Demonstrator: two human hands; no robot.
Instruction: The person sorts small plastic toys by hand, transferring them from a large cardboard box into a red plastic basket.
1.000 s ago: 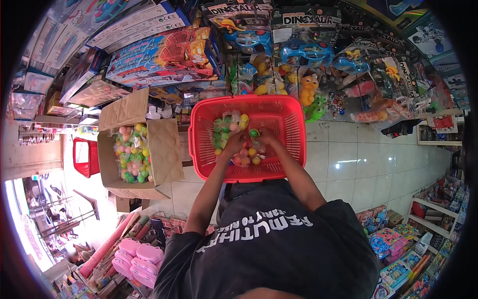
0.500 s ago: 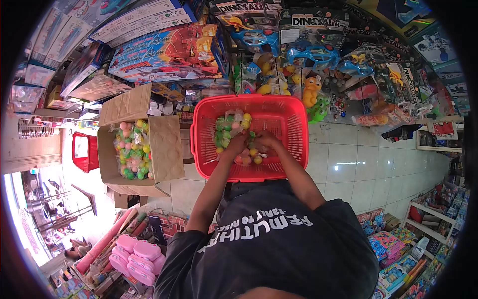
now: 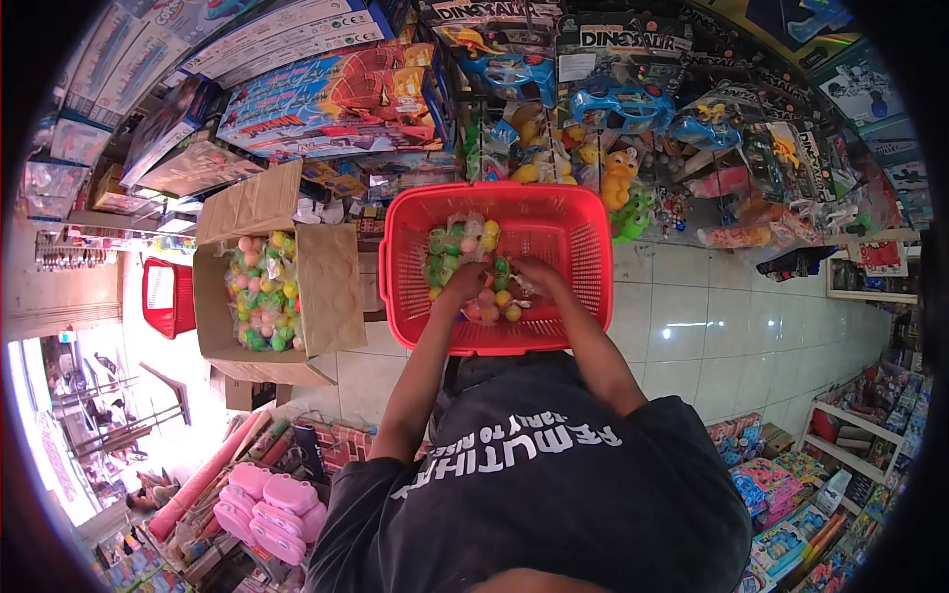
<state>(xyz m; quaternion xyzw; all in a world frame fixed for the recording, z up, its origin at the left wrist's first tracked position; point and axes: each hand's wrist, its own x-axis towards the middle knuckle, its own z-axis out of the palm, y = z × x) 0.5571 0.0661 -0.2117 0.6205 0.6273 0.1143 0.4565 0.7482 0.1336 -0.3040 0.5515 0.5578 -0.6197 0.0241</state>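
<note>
Inside a red plastic basket (image 3: 573, 341), both hands are among small pink, green and yellow balls (image 3: 457, 243) packed in clear plastic. My left hand (image 3: 465, 285) curls its fingers on a bag of balls at the basket's middle. To its right, my right hand (image 3: 539, 278) is closed, with the fingertips at the clear plastic on the right edge of the same bunch. Details of both fingertips are small and partly hidden. The balls fill the basket's left and middle part.
Left of the basket stands an open cardboard box (image 3: 331, 287) holding more bagged balls. Behind are toy boxes (image 3: 336, 104) and hanging dinosaur toy packs (image 3: 623, 99). A second red basket (image 3: 168, 298) sits farther left. Pink cases (image 3: 269, 514) lie at lower left.
My left hand has shifted slightly left and my right hand slightly right, so the gap between them is wider. More green and pink balls show between them.
</note>
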